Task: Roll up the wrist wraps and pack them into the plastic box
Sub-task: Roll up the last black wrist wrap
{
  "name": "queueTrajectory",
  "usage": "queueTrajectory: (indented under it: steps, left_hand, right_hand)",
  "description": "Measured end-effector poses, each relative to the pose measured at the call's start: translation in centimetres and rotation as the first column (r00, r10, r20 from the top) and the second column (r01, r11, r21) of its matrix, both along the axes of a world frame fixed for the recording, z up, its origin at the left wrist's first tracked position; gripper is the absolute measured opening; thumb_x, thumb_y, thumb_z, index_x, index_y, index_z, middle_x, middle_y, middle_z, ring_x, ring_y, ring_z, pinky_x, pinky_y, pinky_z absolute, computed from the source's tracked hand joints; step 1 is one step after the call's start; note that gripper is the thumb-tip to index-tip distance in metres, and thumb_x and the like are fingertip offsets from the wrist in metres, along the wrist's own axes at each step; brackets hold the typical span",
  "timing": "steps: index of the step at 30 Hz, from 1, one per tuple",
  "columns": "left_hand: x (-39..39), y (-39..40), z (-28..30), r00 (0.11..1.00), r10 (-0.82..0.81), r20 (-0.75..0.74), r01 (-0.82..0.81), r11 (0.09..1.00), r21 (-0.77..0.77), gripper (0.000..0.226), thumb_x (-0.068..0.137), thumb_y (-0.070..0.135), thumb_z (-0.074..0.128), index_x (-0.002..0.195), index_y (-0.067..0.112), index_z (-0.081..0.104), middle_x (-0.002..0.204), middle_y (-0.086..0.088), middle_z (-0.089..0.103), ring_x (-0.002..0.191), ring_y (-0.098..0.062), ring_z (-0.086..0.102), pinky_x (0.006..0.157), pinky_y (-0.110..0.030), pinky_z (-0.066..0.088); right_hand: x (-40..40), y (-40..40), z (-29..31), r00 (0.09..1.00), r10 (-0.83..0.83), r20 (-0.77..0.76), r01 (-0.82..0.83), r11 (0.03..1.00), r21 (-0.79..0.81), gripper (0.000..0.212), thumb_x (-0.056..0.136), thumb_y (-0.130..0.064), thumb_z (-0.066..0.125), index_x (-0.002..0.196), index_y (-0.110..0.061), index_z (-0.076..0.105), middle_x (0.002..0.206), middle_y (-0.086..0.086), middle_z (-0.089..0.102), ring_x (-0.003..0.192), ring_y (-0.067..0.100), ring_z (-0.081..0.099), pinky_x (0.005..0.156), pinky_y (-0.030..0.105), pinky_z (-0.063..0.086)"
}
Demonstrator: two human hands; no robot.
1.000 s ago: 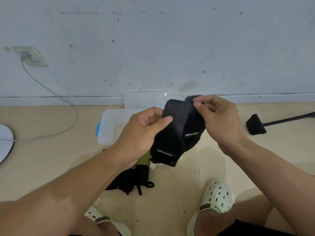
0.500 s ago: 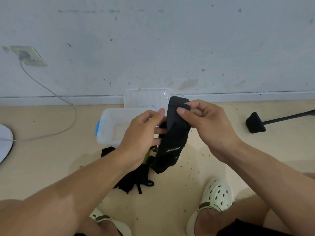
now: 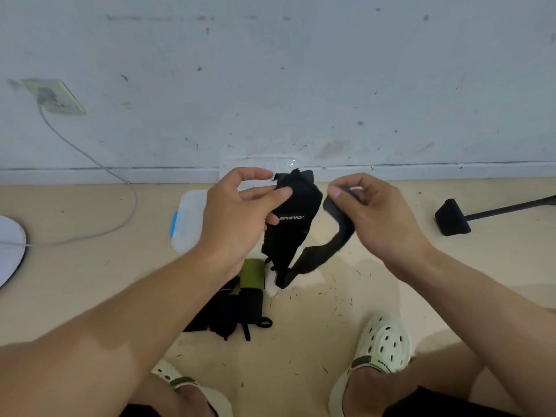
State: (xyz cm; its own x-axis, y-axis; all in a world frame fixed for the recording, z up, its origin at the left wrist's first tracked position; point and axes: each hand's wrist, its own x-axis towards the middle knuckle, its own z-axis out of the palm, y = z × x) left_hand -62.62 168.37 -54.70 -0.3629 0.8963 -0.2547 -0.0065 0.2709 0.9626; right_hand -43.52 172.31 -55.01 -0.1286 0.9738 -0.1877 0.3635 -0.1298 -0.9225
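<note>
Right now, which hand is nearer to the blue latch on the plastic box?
Left. The left hand holds the black wrist wrap just right of the blue latch on the plastic box; the right hand pinches the strap farther right.

Your black fabric wrist wrap (image 3: pixel 293 224) with white lettering hangs in the air in front of you, unrolled. Its wide padded body is upright, top edge level with the skirting line, lettering facing you. From its lower end a narrower black strap (image 3: pixel 337 236) loops down and back up to the right in a U shape. The clear plastic box (image 3: pixel 186 224) with a blue latch on its left side sits open on the beige floor behind and left of the wrap, partly hidden. More dark wrist wraps (image 3: pixel 234 311) lie in a loose, unrolled heap on the floor below, one with an olive-green section (image 3: pixel 252 273).
</note>
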Motion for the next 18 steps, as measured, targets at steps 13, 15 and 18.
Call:
queueTrajectory:
  steps: [13, 15, 18]
  left_hand:
    - [0.4, -0.6, -1.3, 0.968, -0.23, -0.095, 0.21, 0.96, -0.187, 0.038, 0.083, 0.044, 0.082, 0.115, 0.03, 0.068, 0.109, 0.016, 0.074, 0.106, 0.001, 0.066, 0.08, -0.016, 0.045]
    - [0.5, -0.7, -1.8, 0.971, -0.218, -0.103, 0.199, 0.966, -0.164, 0.012, 0.093, 0.033, 0.075, 0.102, 0.024, 0.074, 0.096, 0.011, 0.078, 0.097, -0.003, 0.071, 0.078, -0.013, 0.048]
    - [0.5, -0.5, -2.0, 0.988, -0.138, -0.063, 0.131, 0.987, -0.098, 0.008, 0.099, 0.028, 0.068, 0.101, 0.022, 0.073, 0.093, 0.006, 0.079, 0.095, -0.011, 0.074, 0.094, -0.035, 0.057]
  right_hand:
    - [-0.7, 0.0, 1.0, 0.985, 0.091, -0.149, -0.104, 0.991, -0.084, 0.03, 0.102, -0.023, 0.063, 0.074, -0.017, 0.068, 0.055, -0.013, 0.062, 0.052, -0.002, 0.057, 0.056, 0.011, 0.045]
    - [-0.5, 0.3, 1.3, 0.98, 0.075, -0.185, -0.093, 0.991, -0.091, 0.025, 0.104, -0.02, 0.06, 0.081, -0.013, 0.07, 0.051, -0.018, 0.059, 0.047, -0.004, 0.055, 0.054, 0.005, 0.041]
    - [-0.4, 0.6, 1.2, 0.987, 0.069, -0.148, -0.084, 0.992, -0.096, 0.018, 0.103, -0.021, 0.062, 0.107, -0.012, 0.076, 0.056, -0.019, 0.064, 0.05, -0.005, 0.058, 0.055, 0.005, 0.042]
